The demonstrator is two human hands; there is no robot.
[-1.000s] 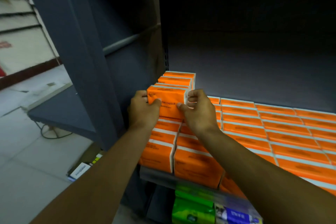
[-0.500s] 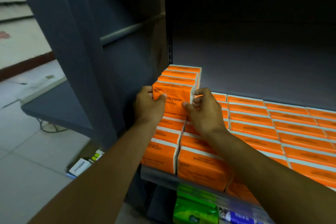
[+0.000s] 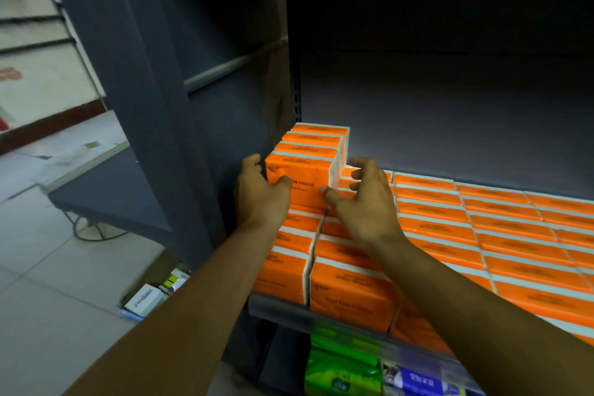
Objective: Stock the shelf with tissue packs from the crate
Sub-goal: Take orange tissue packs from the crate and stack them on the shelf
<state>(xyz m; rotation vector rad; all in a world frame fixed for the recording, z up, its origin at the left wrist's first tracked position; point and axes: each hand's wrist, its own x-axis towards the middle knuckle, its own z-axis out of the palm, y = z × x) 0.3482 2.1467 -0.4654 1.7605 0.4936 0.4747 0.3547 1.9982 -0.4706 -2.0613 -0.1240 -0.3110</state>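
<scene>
- Right hand has loosened since half a second ago: its fingers, then tucked against the right end of the pack, now stand spread and clear of it.
- Its thumb tip sits at the pack's lower right corner; whether it touches cannot be told.
- Left hand keeps its hold, thumb on the front face and fingers round the left end, squeezed between the pack and the side panel.
- Camera and pack have both edged a little toward 12 o'clock, deeper into the shelf.
- Where the pack is: it stands on edge at the front of the upper row, on top of the bottom layer, at the shelf's 9 o'clock end.
- Key relation: the pack lies at 12 o'clock between the two hands, its long axis running 9 to 3 o'clock, and the row behind it runs toward 12 o'clock to the rear wall.
- Left hand is the nearer one, already on the pack; the right hangs just beside it at 3 o'clock.
- Pose: both forearms reach up and in from 6 o'clock, wrists nearly straight, the right palm turned down over the bottom layer.
- My judgement: this pack looks seated, so the left hand only needs to slip out toward 6 o'clock without dragging it.
- No crate is in view.
</scene>
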